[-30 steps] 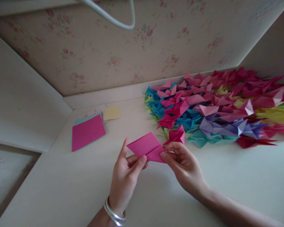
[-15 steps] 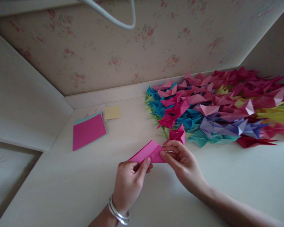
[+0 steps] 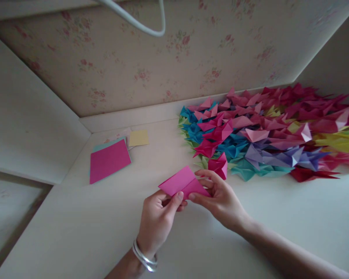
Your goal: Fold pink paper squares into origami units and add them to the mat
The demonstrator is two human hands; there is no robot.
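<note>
A pink folded sheet of origami paper (image 3: 178, 182) is held just above the white table, a crease line running across its face. My left hand (image 3: 159, 217) pinches its lower edge, thumb on top and the other fingers underneath. At the sheet's right corner, my right hand (image 3: 219, 199) grips it with the thumb along the lower edge and the fingers curled behind. Silver bangles (image 3: 144, 256) circle my left wrist. Just beyond my right fingers sits a dark pink folded paper piece (image 3: 218, 166), at the near edge of a large group of similar pieces.
Rows of colourful folded paper pieces (image 3: 264, 131) cover the back right of the table (image 3: 104, 232). At the left lies a stack of magenta and teal paper (image 3: 110, 161), beside a small yellow paper square (image 3: 139, 138). A white cable (image 3: 133, 22) hangs before the floral wall.
My right thumb has slid left and down along the lower edge, and my right index finger has lifted. The paper has turned slightly, showing a pointed right corner.
</note>
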